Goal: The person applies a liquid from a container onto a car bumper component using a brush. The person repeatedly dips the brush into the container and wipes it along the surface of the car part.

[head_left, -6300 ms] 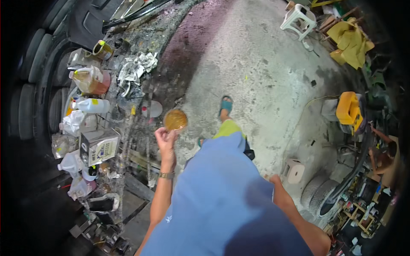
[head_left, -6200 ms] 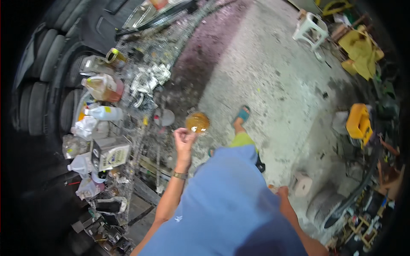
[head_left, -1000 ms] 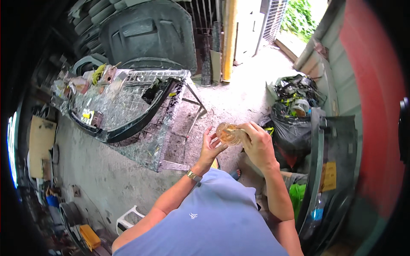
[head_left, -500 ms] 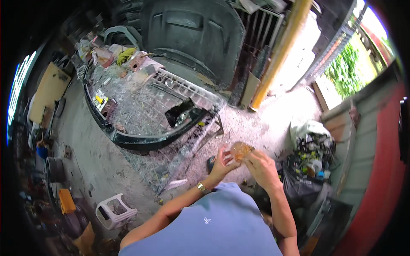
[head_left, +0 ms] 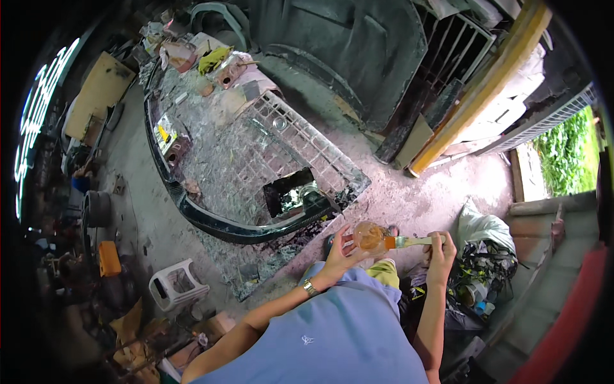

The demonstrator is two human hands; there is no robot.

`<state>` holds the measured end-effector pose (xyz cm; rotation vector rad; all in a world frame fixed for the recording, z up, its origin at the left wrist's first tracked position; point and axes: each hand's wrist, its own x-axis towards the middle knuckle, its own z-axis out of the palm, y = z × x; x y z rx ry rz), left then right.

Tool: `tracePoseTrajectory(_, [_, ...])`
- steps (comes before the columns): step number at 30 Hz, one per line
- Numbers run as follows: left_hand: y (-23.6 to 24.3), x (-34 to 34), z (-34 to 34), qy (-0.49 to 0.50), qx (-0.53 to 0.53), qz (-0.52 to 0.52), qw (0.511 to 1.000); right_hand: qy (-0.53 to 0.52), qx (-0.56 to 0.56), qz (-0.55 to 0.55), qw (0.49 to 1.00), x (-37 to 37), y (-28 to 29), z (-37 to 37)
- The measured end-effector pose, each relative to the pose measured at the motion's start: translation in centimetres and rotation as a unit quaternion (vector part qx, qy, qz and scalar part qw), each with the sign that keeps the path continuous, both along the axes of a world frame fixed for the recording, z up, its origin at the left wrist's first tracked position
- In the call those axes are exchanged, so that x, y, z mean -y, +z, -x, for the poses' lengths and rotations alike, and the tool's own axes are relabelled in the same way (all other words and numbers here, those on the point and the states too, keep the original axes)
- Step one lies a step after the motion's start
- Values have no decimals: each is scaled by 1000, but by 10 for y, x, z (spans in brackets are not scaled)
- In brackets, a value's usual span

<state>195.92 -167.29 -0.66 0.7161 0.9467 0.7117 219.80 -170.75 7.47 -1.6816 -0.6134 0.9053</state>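
One clear round cup [head_left: 367,237] is gripped by the left hand [head_left: 341,257], a brush [head_left: 416,241] with its bristles at the cup and its pale handle pinched in the right hand [head_left: 440,258], near a cluttered table [head_left: 217,163] bearing a curved black strip [head_left: 236,234].

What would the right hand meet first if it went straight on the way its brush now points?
Likely the clear cup in the left hand: the brush in the right hand points left toward it, its bristles at or over the rim; depth is unclear.
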Motion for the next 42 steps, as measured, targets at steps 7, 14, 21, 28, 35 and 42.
tracePoseTrajectory(7, [-10,-15,-18,49,6,15,999,30,-170,-26,985,-63,-33,-67])
tracePoseTrajectory(14, [-26,-5,-38,86,-32,40,995,189,-200,-15,961,-148,-52,-65])
tracePoseTrajectory(21, [-49,7,-50,128,-116,106,979,391,8,-104,914,-157,-70,4])
tracePoseTrajectory(28, [-67,15,-36,144,-122,119,975,460,111,-129,872,-139,-66,41])
tracePoseTrajectory(35, [-24,-18,-42,170,-95,113,974,464,183,-173,849,-117,-56,56])
tracePoseTrajectory(42, [-62,0,-27,182,-231,134,946,472,195,-188,839,-108,-33,52])
